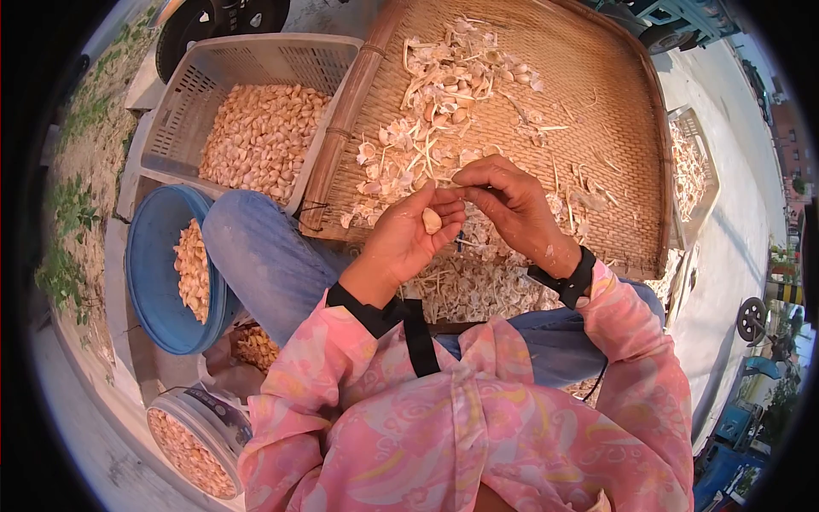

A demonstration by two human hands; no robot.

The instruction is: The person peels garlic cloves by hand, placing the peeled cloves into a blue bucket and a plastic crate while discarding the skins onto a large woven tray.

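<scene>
My left hand (397, 243) is palm up with its fingers curled, and a peeled-looking garlic clove (432, 222) rests in it. My right hand (519, 209) meets the left fingertips, its thumb and forefinger pinched together; what lies between them is too small to make out. Both hands are above the near edge of a woven bamboo tray (597, 111). Beyond them on the tray lies a pile of garlic skins, stems and loose cloves (444, 107).
Left of the tray stands a pale plastic crate (179, 128) of garlic cloves. A blue basin (149, 273) and a white bucket (230, 465) with cloves are nearer me. Garlic skins (478, 286) heap below the tray. Another crate (708, 183) stands at right.
</scene>
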